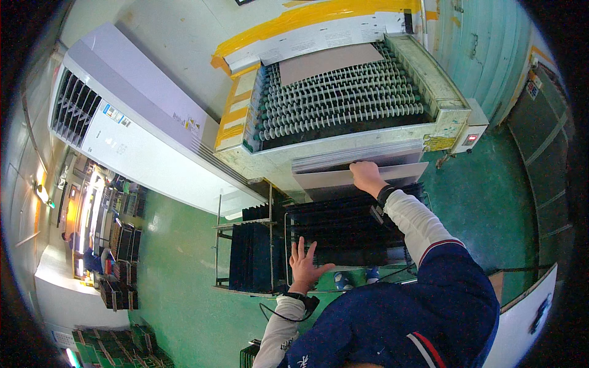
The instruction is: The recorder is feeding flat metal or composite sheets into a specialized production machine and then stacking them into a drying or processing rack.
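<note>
My right hand [367, 177] is closed over the top edge of a thin pale grey panel [325, 181], in front of the roller machine. Behind that panel leans a stack of similar panels [313, 162] against the machine's front. My left hand [304, 265], fingers spread and holding nothing, is over the left side of a rack of dark upright sheets [343, 224]. Whether its fingertips touch the rack I cannot tell. The held panel's lower edge is hidden behind the dark sheets.
One greyish panel [331, 64] lies on the white rollers [337, 107] of the machine. A second rack [251, 257] with dark sheets stands at left. Farther left is a tall white air conditioner [141, 135]. A control box [471, 135] sits at the machine's right corner. The floor [178, 245] is green.
</note>
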A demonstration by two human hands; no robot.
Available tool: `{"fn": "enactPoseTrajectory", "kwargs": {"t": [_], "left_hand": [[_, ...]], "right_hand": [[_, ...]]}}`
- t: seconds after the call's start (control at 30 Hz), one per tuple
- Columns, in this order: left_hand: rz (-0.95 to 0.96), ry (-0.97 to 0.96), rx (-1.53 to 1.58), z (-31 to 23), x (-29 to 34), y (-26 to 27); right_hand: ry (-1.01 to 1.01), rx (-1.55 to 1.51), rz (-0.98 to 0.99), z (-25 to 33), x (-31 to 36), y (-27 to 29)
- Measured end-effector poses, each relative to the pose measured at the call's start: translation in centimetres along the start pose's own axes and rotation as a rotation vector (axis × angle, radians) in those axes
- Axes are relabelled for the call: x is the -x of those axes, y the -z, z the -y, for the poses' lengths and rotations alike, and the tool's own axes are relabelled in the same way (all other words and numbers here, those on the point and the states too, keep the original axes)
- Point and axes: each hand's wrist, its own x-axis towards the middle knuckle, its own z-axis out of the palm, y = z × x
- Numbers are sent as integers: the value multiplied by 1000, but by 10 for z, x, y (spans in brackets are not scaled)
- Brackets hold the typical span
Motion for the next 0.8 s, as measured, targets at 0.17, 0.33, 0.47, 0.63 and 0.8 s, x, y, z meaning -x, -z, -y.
{"fn": "enactPoseTrajectory", "kwargs": {"t": [0.17, 0.33, 0.47, 0.63, 0.8], "left_hand": [[-17, 3, -23, 2, 1, -3], [23, 18, 3, 0, 0, 0], [6, 10, 2, 1, 1, -1], [-5, 2, -7, -1, 0, 0], [-2, 10, -9, -1, 0, 1]], "right_hand": [[-4, -7, -4, 2, 0, 0], [-18, 6, -4, 1, 0, -1], [1, 2, -27, 1, 0, -2], [-10, -8, -10, 1, 0, 0], [-3, -1, -9, 2, 0, 0]]}}
